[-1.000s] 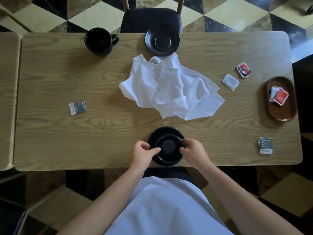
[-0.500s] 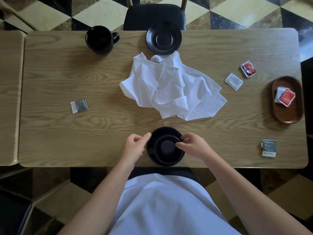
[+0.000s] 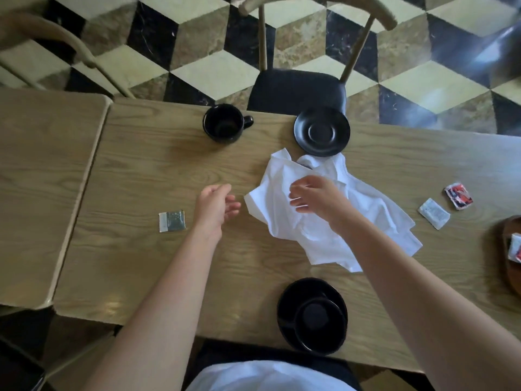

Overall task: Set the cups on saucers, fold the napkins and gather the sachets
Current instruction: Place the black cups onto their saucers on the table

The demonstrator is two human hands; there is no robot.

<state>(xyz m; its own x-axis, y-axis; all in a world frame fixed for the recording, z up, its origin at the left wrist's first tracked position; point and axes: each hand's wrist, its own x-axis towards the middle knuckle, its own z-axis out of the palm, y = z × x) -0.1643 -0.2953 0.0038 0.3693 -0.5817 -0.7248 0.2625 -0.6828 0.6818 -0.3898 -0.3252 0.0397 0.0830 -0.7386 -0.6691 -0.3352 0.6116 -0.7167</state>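
Wooden table [image 3: 127, 249] over a cube-pattern tile floor, chair [image 3: 296, 88] at the far edge. Near edge, centre: one cup [image 3: 320, 324] already sits on its saucer [image 3: 287, 303]. Far edge: 2nd cup [image 3: 224, 123] stands on bare wood, w/ the empty saucer [image 3: 322, 131] well apart to its right, so that pair isn't done yet.

Crumpled white napkins [image 3: 324, 221] lie mid-table, long axis running roughly from far-left to near-right. Right hand [image 3: 318, 197] hovers over the heap's left part, fingers spread & loosely curled, holding nothing; can't tell if it touches the cloth. Left hand [image 3: 215, 206] is just beside the heap's left corner, palm half open, empty. Prob. next: napkin fold. Both hands are close; left is nearer the free corner, right nearer the middle.

Sachets are scattered: green one [image 3: 172, 220] near left hand, white one [image 3: 433, 213] & red one [image 3: 459, 195] toward the right edge, more in the wooden tray [image 3: 507, 255] at that edge.
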